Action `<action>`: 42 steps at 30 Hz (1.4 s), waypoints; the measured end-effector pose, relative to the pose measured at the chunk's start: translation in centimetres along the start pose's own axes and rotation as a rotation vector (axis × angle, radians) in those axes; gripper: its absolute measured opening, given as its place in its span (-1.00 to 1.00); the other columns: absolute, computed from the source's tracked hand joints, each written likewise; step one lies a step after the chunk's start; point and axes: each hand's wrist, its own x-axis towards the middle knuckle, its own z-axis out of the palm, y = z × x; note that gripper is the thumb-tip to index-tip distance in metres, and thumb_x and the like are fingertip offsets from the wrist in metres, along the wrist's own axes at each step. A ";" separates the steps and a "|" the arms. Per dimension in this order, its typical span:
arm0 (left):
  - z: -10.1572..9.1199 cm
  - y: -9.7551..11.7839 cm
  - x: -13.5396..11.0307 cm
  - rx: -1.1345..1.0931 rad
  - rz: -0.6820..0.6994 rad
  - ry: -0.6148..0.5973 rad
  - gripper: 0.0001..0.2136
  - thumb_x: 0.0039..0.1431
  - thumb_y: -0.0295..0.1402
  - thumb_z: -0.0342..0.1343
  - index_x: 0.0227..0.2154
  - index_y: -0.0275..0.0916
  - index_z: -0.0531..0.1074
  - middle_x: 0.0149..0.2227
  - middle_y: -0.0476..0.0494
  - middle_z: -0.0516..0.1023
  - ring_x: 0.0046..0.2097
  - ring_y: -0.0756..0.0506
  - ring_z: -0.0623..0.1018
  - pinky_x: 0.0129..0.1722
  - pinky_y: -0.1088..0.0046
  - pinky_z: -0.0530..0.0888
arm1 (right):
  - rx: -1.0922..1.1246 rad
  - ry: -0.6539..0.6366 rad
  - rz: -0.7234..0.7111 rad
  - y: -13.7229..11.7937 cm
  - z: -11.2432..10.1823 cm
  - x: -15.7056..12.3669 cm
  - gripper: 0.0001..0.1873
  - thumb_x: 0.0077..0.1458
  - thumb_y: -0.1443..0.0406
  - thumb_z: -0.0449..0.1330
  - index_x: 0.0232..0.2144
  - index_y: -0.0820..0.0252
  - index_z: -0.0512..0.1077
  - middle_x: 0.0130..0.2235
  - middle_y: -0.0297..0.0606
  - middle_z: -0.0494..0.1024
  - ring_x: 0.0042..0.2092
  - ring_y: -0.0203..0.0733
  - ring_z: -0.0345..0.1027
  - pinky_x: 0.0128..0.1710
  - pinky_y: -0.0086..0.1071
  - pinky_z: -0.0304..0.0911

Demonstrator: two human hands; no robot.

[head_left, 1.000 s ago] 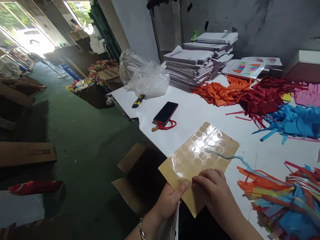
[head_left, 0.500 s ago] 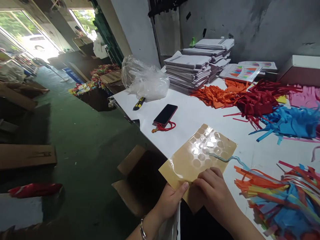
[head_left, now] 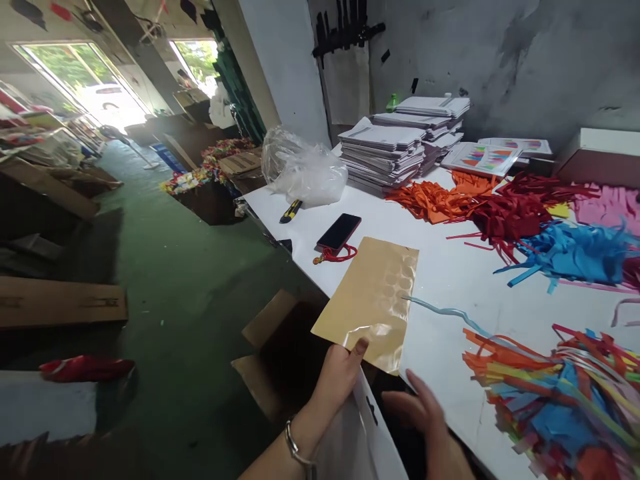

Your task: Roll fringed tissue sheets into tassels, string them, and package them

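Observation:
My left hand (head_left: 343,370) grips the near edge of a tan backing sheet (head_left: 350,293), with the thumb on top. Clear round stickers (head_left: 395,283) sit in rows toward the sheet's right side, and glare hides part of them. The sheet is tilted over the white table's near edge. To the right of the sheet and apart from it, my right hand (head_left: 425,417) has its fingers stretched out and spread, slightly blurred. I see nothing in it. A thin blue-grey ribbon (head_left: 450,311) reaches from the tassel pile (head_left: 565,400) to the sheet's right edge.
Beyond the sheet lie a phone (head_left: 340,231) with a red cord and a yellow-black cutter (head_left: 291,211). A plastic bag (head_left: 307,170) and paper stacks (head_left: 383,150) stand behind. Orange (head_left: 430,199), red (head_left: 515,213) and blue tassels (head_left: 585,250) lie rightward. An open carton (head_left: 270,320) stands below left.
My right hand has let go of the sheet and moved down, its fingers spreading. My left hand still holds the sheet, which has turned and shifted left. The view has moved slightly.

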 end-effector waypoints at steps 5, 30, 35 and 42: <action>-1.5 2.9 -2.3 0.126 -0.005 -0.234 -0.37 -0.18 0.22 0.32 -0.34 -0.35 0.61 -0.38 -0.20 0.63 -0.25 -0.26 0.58 -0.27 0.38 0.47 | 0.045 0.035 0.112 -0.2 -0.3 -0.3 -0.39 0.36 0.11 0.01 0.35 0.05 -0.06 -0.25 -0.21 0.64 -0.31 -0.17 0.60 -0.37 -0.43 0.49; 13.1 7.9 -9.6 -0.024 0.131 -0.514 -0.63 0.13 -0.05 0.28 -0.28 -0.32 0.59 -0.37 -0.16 0.63 -0.33 -0.14 0.58 -0.35 0.44 0.50 | -0.350 0.217 -0.277 -5.2 -17.5 -4.2 -0.90 0.23 0.41 0.17 -0.28 0.09 0.38 -0.36 -0.37 0.51 -0.38 -0.33 0.42 -0.41 -0.53 0.33; 14.3 8.1 -9.8 -0.081 0.107 -0.589 -0.64 0.16 -0.12 0.28 -0.14 -0.32 0.60 -0.30 -0.20 0.66 -0.27 -0.17 0.61 -0.28 0.38 0.55 | -0.423 0.311 -0.329 -4.9 -17.4 -5.0 -0.88 0.25 0.45 0.15 -0.25 0.11 0.37 -0.31 -0.35 0.52 -0.31 -0.34 0.44 -0.32 -0.54 0.34; 14.9 8.0 -9.9 -0.100 0.103 -0.629 -0.66 0.19 -0.15 0.27 -0.12 -0.32 0.60 -0.25 -0.24 0.68 -0.26 -0.18 0.63 -0.24 0.35 0.55 | -0.634 0.577 -0.253 -3.6 -17.8 -5.8 -0.57 0.26 0.16 0.23 0.12 0.14 0.31 -0.08 -0.13 0.50 -0.05 -0.03 0.41 -0.03 -0.17 0.33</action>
